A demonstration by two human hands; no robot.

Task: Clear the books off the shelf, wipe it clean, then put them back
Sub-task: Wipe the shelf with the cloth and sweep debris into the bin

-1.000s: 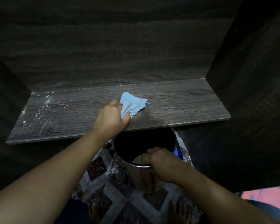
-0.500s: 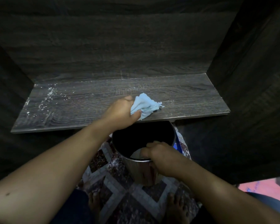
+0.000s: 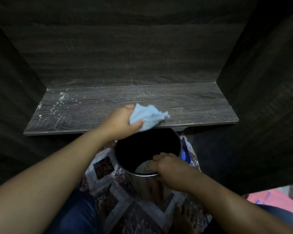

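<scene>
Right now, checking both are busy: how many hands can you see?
2. The left hand holds the cloth at the shelf edge; the right hand grips the bucket rim.

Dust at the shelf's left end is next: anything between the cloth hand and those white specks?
Nothing visible. Only bare shelf lies between the left hand, gripping the blue cloth at the front edge, and the white specks. The bin the right hand holds sits below the shelf.
</scene>
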